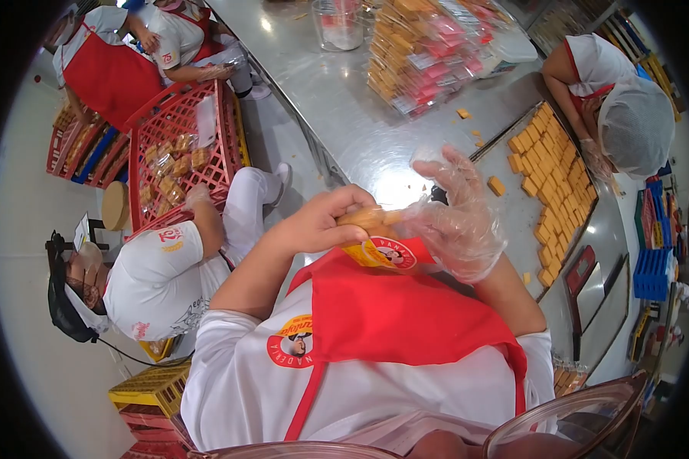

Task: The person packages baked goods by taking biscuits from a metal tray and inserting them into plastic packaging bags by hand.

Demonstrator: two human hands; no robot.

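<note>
My left hand (pixel 325 221), bare, is closed around a small packet of biscuits (pixel 375 239) in front of my chest. The packet has a red and yellow printed label, and golden-brown pieces show at its upper side. My right hand (pixel 459 218) wears a loose clear plastic glove. Its fingers are raised and apart, and its thumb side is close against the packet's right end; whether it touches is hard to see. Just beyond that hand, one loose golden biscuit (pixel 497 186) lies on the metal table (pixel 344 99).
Rows of golden biscuits (pixel 551 183) lie on a tray at right, beside a person in a hairnet (pixel 635 126). Filled clear packets (pixel 421 57) are piled at the back near a clear container (pixel 338 27). At left, people stand around a red crate (pixel 230 145) holding packets.
</note>
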